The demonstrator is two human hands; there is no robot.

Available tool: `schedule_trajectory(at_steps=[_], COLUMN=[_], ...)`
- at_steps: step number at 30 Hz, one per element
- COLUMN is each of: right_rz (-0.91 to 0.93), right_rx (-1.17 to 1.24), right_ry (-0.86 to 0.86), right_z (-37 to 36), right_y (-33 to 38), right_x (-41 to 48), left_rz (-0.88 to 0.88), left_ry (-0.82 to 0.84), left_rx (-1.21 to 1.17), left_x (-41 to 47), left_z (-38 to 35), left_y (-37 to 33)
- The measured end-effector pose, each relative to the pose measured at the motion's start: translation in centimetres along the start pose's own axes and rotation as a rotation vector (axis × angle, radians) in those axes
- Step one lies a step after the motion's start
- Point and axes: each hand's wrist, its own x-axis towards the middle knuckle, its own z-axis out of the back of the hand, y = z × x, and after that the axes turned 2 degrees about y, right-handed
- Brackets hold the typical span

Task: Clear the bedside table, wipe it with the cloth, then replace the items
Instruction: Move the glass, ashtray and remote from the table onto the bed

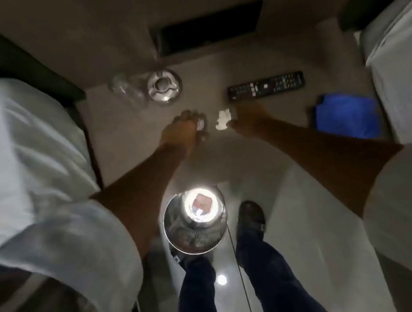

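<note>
The grey bedside table (270, 131) lies between two beds. My left hand (182, 130) is closed around something small and pale, blurred, at its fingertips (200, 126). My right hand (247, 119) rests on the table just right of a crumpled white paper scrap (222, 120); whether it touches the scrap I cannot tell. A black remote control (266, 85) lies beyond the right hand. A metal ashtray (164, 87) and a clear glass item (127, 90) stand at the back left. The folded blue cloth (347, 116) sits at the right edge.
White bedding flanks the table on the left (20, 144) and right (407, 69). A shiny metal waste bin (195, 222) with rubbish inside stands on the glossy floor in front of my feet. A dark panel (208, 30) sits in the wall behind the table.
</note>
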Motion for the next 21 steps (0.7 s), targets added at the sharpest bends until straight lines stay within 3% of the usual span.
schedule_trajectory(at_steps=[7,16,21], right_rz=[0.061,0.101,0.107], right_rx=[-0.143,0.034,0.064], right_ry=[-0.038,-0.013,0.077], right_z=[-7.6,-14.5,-19.4], right_y=[-1.2,-0.6,-0.6], right_x=[3.5,-7.1,-11.1], left_rz=[-0.081,-0.021,-0.048], left_ry=[-0.167,-0.207,-0.183], left_rx=[0.081,-0.039,-0.091], left_x=[1.8,-4.5,-13.5], left_z=[-5.4,-7.1,-13.3], left_y=[2.2,4.0,5.2])
